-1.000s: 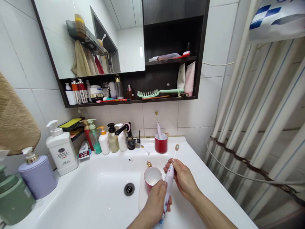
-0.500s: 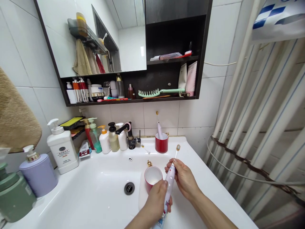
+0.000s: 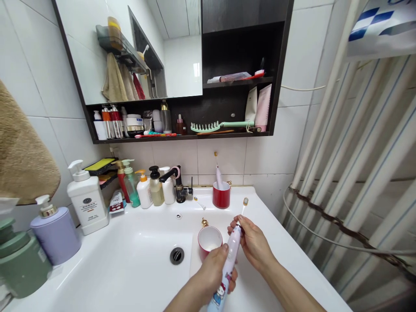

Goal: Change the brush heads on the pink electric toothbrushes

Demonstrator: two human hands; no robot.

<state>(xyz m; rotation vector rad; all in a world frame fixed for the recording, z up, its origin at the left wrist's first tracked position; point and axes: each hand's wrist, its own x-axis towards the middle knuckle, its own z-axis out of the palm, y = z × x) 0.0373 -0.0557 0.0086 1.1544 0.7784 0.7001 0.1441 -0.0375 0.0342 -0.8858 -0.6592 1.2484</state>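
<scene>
Both my hands hold a pink and white electric toothbrush (image 3: 231,255) over the right side of the white sink (image 3: 130,260). My left hand (image 3: 214,273) is wrapped round its lower body. My right hand (image 3: 251,240) pinches it near the top, where the thin neck and brush head (image 3: 245,201) stick up. A red cup (image 3: 209,240) with a white inside stands on the sink ledge just left of my hands.
A second red cup (image 3: 221,195) with a toothbrush stands at the back by the black tap (image 3: 177,184). Several pump bottles (image 3: 87,203) line the left. A dark shelf (image 3: 182,125) with toiletries hangs above. White pipes (image 3: 357,143) run down the right.
The view has shifted slightly; the toothbrush and both hands sit a little lower and to the right. The grip is the same.
</scene>
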